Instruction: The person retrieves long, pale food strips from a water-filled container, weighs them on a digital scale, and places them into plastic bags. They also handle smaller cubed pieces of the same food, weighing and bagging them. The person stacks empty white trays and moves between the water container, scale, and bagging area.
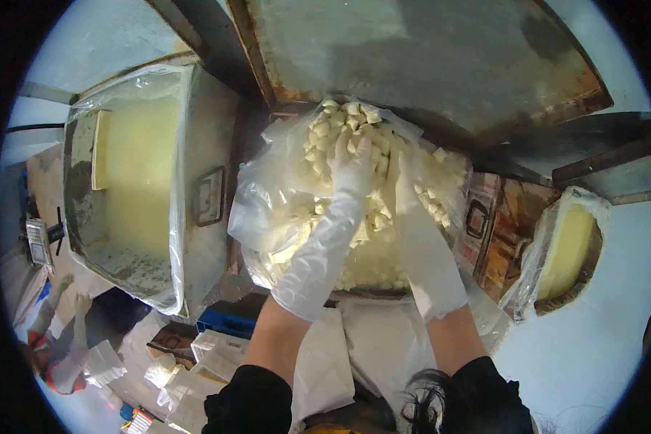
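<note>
A heap of small pale-yellow, dough-like pieces (320,144) fills a clear plastic liner (257,200) in front of me. Both my hands wear long, whitish gloves reaching up the forearms. My left hand (351,157) reaches into the upper part of the heap, fingers and thumb apart among the pieces. Whether it grips any of them is unclear. Close beside it, my right hand (402,157) points into the heap too, its fingers mostly hidden by the pieces and haze. Looser pieces (436,209) lie to the right of that glove.
A large plastic-lined tub (209,135) with a yellow mass stands left; a smaller lined container (569,249) is on the right. Beyond the heap rises a stained metal panel (439,59). White crates (217,347) sit lower left, near another person's arms (78,325).
</note>
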`<state>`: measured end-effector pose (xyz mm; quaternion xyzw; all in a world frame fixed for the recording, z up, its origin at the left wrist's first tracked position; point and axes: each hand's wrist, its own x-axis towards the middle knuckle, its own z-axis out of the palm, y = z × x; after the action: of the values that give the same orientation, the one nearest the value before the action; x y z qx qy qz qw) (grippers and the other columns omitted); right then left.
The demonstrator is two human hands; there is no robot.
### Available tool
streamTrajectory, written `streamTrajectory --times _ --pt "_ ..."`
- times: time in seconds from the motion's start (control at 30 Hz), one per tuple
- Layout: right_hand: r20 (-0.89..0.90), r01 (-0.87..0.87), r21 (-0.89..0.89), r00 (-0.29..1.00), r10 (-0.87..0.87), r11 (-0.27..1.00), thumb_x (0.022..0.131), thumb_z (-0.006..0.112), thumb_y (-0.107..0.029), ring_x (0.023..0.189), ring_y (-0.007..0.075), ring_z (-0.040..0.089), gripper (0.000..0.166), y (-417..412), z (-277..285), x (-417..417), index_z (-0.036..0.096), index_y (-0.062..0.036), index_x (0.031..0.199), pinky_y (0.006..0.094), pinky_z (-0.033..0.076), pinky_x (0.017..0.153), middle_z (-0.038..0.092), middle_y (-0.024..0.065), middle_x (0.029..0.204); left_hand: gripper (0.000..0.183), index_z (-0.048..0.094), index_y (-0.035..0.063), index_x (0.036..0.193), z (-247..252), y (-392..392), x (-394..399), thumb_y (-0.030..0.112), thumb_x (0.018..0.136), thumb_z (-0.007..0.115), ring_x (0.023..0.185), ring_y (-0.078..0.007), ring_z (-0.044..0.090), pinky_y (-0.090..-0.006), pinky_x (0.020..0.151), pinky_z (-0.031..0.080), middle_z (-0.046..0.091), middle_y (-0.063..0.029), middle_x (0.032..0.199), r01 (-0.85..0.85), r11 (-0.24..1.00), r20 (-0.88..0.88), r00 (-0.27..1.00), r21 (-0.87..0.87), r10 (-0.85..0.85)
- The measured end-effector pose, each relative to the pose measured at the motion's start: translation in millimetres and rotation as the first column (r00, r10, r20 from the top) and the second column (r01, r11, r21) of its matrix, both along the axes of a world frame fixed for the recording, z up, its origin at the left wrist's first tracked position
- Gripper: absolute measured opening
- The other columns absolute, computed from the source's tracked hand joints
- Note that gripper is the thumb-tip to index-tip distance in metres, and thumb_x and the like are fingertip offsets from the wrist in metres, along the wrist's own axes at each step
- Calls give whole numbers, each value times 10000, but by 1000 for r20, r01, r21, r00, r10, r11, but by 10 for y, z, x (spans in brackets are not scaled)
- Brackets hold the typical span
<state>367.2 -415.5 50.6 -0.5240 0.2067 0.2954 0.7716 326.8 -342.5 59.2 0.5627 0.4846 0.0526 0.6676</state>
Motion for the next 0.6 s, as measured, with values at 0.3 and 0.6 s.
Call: streamTrajectory --times 0.3,0.6 --pt "186 -211 -774 825 534 597 900 500 -251 1001 250 579 409 -306 -158 410 525 -92 1276 340 431 890 584 122 1206 452 496 64 1269 -773 1079 -573 211 846 561 1069 -291 556 -344 873 448 556 -190 1202 178 832 -332 943 525 8" --pt "74 -111 -975 653 754 192 795 652 -256 913 223 602 413 -290 49 401 580 -37 1137 338 458 773 636 114 1038 355 566 43 1134 -1062 1356 -577 258 851 575 946 -252 586 -329 797 477 605 -138 1046 371 857 -310 913 357 -266"
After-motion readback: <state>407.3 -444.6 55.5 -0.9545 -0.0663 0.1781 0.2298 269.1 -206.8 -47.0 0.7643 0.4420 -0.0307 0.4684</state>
